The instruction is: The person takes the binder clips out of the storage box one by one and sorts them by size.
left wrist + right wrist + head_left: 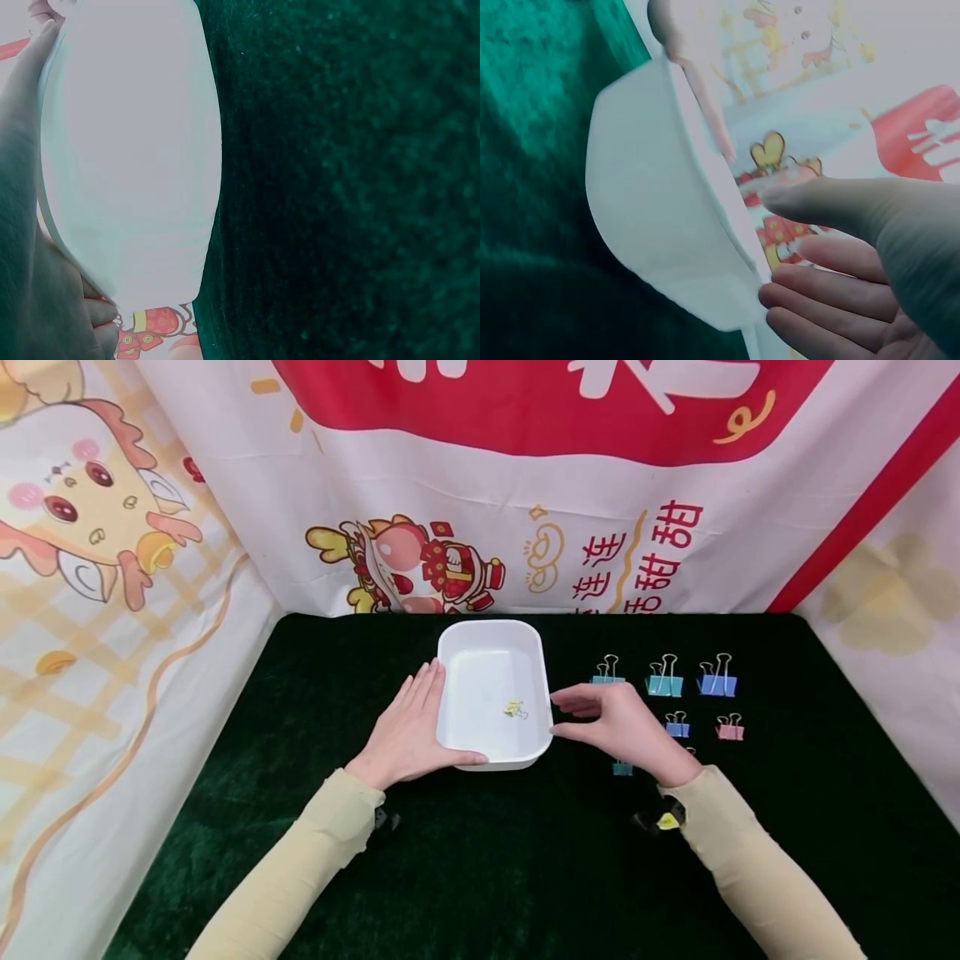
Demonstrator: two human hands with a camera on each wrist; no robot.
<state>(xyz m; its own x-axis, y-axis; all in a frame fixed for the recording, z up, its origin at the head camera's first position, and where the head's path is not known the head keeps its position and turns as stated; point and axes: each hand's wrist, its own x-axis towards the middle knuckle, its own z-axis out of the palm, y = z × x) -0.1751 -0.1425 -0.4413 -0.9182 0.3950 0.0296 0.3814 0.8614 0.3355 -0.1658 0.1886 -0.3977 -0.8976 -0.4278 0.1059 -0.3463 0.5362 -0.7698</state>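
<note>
A white plastic tub (491, 743) stands on the dark green cloth, with a small yellow binder clip (514, 708) lying inside it. My left hand (408, 727) rests along the tub's left side, fingers straight and thumb laid over the near rim. In the left wrist view that thumb (30, 67) and the fingers lie against the rim. Beside the tub's right rim is my right hand (618, 718), its thumb and fingers apart with nothing visible between them. The right wrist view shows its fingertips (780, 292) close by the rim; contact is hard to tell.
To the right, binder clips lie in rows: a large blue one (717, 683), teal ones (665, 683), a smaller blue one (677, 727) and a pink one (731, 731). My right hand and wrist partly cover the rows. A printed curtain (465, 485) hangs behind the table.
</note>
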